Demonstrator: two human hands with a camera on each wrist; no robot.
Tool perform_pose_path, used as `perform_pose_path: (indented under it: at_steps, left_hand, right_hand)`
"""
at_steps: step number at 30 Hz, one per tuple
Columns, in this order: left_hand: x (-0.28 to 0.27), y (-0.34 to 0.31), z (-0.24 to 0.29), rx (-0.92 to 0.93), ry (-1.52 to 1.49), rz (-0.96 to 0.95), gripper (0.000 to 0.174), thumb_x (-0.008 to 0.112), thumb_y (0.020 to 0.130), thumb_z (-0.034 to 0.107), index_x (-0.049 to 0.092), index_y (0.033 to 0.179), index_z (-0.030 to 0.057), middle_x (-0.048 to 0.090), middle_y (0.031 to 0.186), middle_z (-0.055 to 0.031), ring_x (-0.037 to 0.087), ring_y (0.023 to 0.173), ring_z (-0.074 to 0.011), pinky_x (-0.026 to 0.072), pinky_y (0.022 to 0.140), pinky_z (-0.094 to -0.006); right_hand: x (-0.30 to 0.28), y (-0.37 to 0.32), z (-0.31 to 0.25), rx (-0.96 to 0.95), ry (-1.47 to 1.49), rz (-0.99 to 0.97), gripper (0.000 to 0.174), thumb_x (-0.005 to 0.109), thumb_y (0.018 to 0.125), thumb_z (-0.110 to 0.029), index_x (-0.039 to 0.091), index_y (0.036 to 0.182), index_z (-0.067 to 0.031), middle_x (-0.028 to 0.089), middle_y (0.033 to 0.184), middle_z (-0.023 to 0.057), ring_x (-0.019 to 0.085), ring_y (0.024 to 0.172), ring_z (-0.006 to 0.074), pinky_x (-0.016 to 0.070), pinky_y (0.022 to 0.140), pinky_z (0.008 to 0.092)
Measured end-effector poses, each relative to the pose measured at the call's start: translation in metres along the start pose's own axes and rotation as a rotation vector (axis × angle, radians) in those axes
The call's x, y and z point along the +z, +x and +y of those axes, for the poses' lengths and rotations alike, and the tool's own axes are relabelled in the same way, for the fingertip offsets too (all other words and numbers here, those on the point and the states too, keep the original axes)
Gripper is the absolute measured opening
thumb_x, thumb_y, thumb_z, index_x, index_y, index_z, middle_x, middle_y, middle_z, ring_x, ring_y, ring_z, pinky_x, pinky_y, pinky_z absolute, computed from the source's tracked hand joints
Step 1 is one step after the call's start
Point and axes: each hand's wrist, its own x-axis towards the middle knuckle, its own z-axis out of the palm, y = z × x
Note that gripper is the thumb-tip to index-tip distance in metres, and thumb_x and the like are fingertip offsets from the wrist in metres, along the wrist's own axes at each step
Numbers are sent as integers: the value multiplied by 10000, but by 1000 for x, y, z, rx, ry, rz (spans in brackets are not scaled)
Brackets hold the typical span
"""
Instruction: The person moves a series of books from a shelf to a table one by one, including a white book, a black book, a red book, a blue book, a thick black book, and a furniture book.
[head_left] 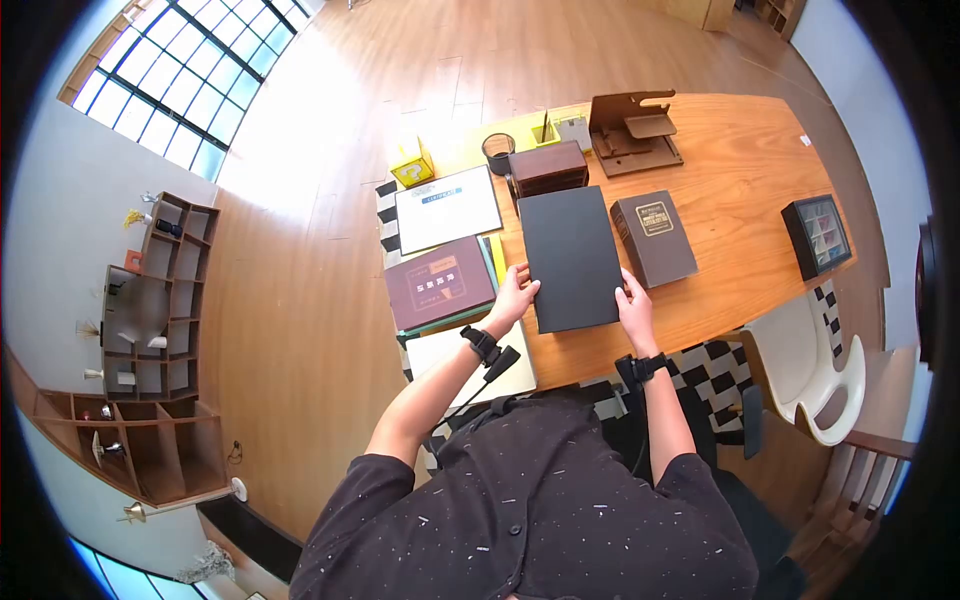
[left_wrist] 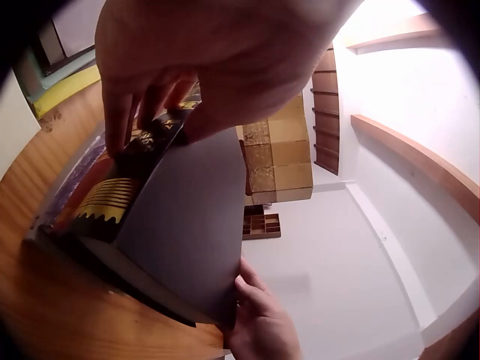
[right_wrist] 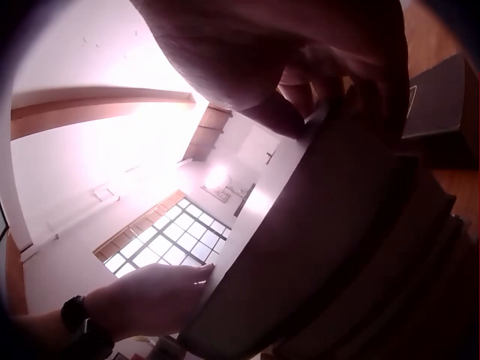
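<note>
A large book with a plain black cover lies in front of the person, between both hands. My left hand grips its left side, fingers over the gold-patterned spine and thumb by the cover's edge. On the opposite side my right hand holds the page edge, thumb at the cover's border and fingers bent down the side. Under the black book, the right wrist view shows dark layered edges in shadow. Just right of it sits a brown book with a gold-framed title.
Left lie a maroon book on other books and a white certificate sheet. Behind stand a dark wooden box, a mesh pen cup and a brown stand. A framed case is far right, a white chair nearer.
</note>
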Motion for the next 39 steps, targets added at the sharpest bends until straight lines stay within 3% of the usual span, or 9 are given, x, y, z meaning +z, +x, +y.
perform_pose_path:
  at_steps: [3,9,11,15,21,24,27,31,39]
  left_hand:
    - [4,7,-9,80,119,24,559,512,869,71,222,1342,10,490,1216,-125,528,1009,-156,457,810,-277]
    - [-1,-10,-8,-43,148,-46,687,569,848,110,149,1389,54,466,1250,-166,565,905,-158,483,730,-273]
    - [-13,-23,-17,-134,153,-70,670,562,859,159,162,1390,72,502,1215,-141,564,895,-144,481,722,-264]
    - [-42,-85,-20,-143,242,-99,448,488,906,204,351,1305,53,543,1144,-104,561,925,-145,468,775,-274]
    - [-95,-188,-52,-133,97,193,358,485,906,191,448,1232,49,570,1098,-100,571,906,-148,464,775,-273]
    - [-115,-246,-71,-165,55,370,331,495,899,173,476,1202,43,597,1054,-90,580,868,-139,467,773,-272]
    - [-140,-310,-133,-167,264,479,312,514,885,169,504,1172,48,621,997,-85,587,841,-134,474,760,-272]
    - [-141,-414,-203,-310,549,566,316,554,837,188,531,1117,44,633,964,-131,618,866,-239,487,762,-342]
    - [-62,-610,-449,-670,224,944,315,552,815,252,582,1056,51,609,1032,-171,593,957,-287,460,844,-361]
  right_hand:
    - [-1,9,-3,38,-13,-25,386,508,831,-39,482,1216,-27,597,1023,78,568,823,124,463,731,245]
    - [1,10,11,-30,-87,-31,400,507,817,-22,477,1216,-35,561,1115,106,563,919,158,462,768,272]
    - [-2,2,-19,12,-57,100,397,510,811,-38,480,1207,-43,559,1091,131,509,1051,252,404,894,339]
    - [-5,-17,-67,-164,-101,151,341,486,815,-25,503,1155,-45,563,1035,108,495,990,246,381,881,348]
    - [27,-51,-87,-190,110,-160,261,472,808,39,565,1039,-39,595,905,82,558,830,224,447,747,295]
    - [55,-65,-84,-332,80,-352,212,475,837,10,578,1017,-38,608,839,86,572,808,181,453,709,279]
    - [86,-83,-86,-210,176,-533,197,483,835,2,582,1001,-32,614,824,89,584,778,185,458,696,280]
    - [133,-113,-109,-270,124,-741,184,490,836,-9,589,989,-27,619,808,91,592,753,184,458,689,277]
    - [244,-226,-166,-401,36,-1187,161,503,859,-64,582,990,-14,622,812,94,596,732,169,465,665,268]
